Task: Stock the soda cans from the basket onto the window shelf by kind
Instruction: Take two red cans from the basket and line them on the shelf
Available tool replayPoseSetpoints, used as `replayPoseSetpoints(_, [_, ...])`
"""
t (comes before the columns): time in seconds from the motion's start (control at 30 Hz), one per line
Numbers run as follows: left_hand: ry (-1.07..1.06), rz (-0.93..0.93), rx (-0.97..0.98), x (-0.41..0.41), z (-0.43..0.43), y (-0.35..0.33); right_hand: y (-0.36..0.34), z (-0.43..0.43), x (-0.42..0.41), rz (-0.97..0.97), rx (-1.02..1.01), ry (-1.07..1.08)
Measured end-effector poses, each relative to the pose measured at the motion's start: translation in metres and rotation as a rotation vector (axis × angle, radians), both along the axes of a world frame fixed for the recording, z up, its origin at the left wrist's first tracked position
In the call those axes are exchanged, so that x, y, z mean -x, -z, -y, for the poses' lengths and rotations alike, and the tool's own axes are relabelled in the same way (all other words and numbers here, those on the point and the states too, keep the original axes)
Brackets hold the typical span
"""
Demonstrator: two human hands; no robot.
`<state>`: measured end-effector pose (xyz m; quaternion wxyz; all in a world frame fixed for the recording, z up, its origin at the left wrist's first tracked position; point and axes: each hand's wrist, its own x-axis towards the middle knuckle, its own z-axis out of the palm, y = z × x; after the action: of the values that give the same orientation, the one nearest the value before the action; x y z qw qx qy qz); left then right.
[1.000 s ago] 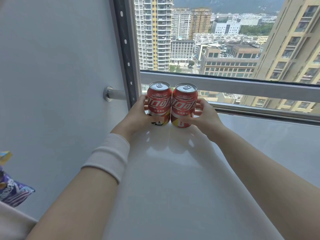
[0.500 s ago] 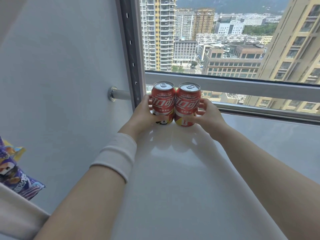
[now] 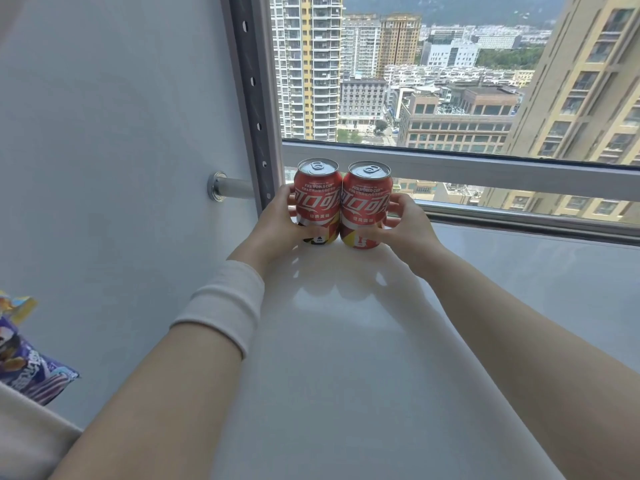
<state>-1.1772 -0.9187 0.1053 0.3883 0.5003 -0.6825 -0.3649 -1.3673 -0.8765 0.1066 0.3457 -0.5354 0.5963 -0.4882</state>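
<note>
Two red cola cans stand upright and touching at the far left corner of the white window shelf [image 3: 346, 358]. My left hand [image 3: 277, 225] grips the left can [image 3: 317, 199], its fingers curled round the can's left side and thumb at the base. My right hand [image 3: 403, 225] grips the right can [image 3: 365, 202] from its right side. Both cans appear to rest on the shelf. The basket is out of view.
A grey perforated upright [image 3: 254, 98] and a round metal rod [image 3: 228, 187] on the white wall stand just left of the cans. The window frame rail [image 3: 502, 174] runs behind them. A purple snack bag [image 3: 27, 368] shows at the lower left edge.
The two cans and both hands stay together at the shelf's corner; only the camera view shifts slightly, showing more of the snack bag.
</note>
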Motion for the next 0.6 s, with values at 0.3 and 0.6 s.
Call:
replayPoseSetpoints(0.3, [0.001, 0.0, 0.013, -0.0015, -0.0004, 0.0019, 0.0013, 0.0008, -0.0029, -0.006, 0.001, 0.002])
replayPoseSetpoints(0.6, [0.004, -0.033, -0.009, 0.0008, -0.0059, 0.0023, 0.0049, 0.0032, -0.0019, -0.052, -0.002, 0.001])
